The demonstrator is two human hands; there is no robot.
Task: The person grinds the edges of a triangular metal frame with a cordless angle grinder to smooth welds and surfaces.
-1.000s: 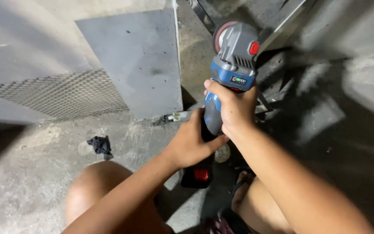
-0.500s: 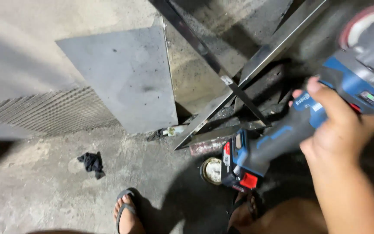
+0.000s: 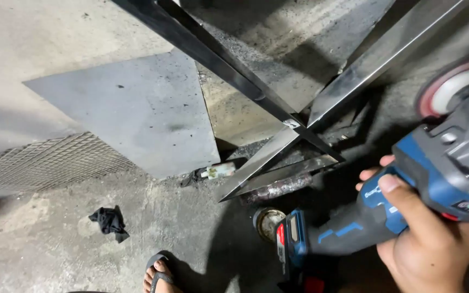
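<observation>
- While the right hand [image 3: 427, 239] stays out at the frame's right, its fingers are clamped around the blue cordless angle grinder [image 3: 408, 201].
- The grinder hangs just right of the crossed steel bars [image 3: 283, 116].
- A black rag [image 3: 108, 221] lies well left of the bars.

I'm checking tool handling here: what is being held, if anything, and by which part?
The right hand grips a blue and grey cordless angle grinder around its body, just behind the head. The left hand is out of view.
</observation>
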